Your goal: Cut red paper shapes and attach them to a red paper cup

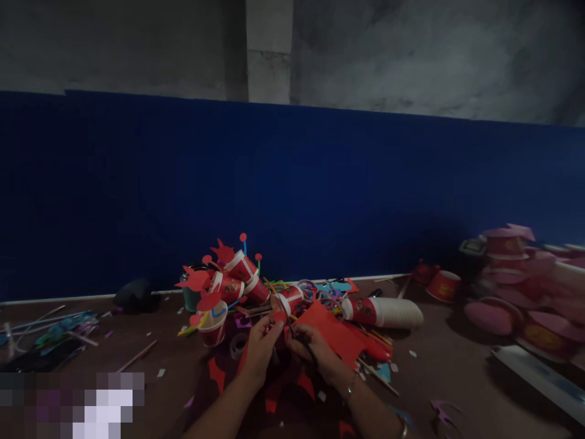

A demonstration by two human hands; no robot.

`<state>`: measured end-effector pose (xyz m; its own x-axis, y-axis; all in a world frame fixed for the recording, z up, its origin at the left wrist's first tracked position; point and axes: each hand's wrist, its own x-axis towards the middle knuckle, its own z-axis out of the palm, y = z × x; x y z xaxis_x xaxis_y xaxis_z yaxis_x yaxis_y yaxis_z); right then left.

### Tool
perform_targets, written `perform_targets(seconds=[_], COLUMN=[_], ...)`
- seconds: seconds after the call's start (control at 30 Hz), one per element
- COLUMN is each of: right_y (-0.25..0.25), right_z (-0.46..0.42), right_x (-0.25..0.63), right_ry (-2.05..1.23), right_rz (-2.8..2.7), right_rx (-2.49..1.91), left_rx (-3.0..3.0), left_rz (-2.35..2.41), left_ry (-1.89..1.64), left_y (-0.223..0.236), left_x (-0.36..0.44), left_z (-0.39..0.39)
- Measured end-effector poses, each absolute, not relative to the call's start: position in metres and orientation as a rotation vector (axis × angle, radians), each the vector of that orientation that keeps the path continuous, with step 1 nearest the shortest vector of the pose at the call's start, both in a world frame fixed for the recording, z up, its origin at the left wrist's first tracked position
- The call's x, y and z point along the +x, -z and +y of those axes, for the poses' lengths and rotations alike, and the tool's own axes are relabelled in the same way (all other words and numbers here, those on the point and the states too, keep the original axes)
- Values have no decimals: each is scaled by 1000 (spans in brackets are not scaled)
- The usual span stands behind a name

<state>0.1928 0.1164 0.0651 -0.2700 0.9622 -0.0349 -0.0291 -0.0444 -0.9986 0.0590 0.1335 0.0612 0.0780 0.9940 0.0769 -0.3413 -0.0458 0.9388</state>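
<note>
My left hand [261,350] is closed, pinching a small piece of red paper [278,312] near the middle of the table. Beside it, my right hand [315,349] is closed around dark-handled scissors [311,352], their blades close to that paper and partly hidden by the fingers. Just beyond the hands lies a red-and-white paper cup [291,297]. A large red sheet [326,326] spreads to the right of my right hand. Red paper offcuts [287,390] lie under my forearms, and a roll of tape [238,346] sits left of my left hand.
Decorated red cups [228,283] with paper shapes and straws are piled at the left. A stack of paper cups [386,312] lies on its side at right. Pink-topped cups [507,268] crowd the far right. A blue panel [292,183] borders the table [439,366].
</note>
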Motion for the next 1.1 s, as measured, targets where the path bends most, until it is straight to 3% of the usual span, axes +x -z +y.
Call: perform_targets(seconds=[1.1], right_y=[-70], right_z=[113], right_x=[192], right_ry=[-1475], right_rz=[-1390], right_rx=[-1042], left_rx=[990], left_rz=[853], left_ry=[-1389], left_y=[-59], left_x=[60], left_z=[134])
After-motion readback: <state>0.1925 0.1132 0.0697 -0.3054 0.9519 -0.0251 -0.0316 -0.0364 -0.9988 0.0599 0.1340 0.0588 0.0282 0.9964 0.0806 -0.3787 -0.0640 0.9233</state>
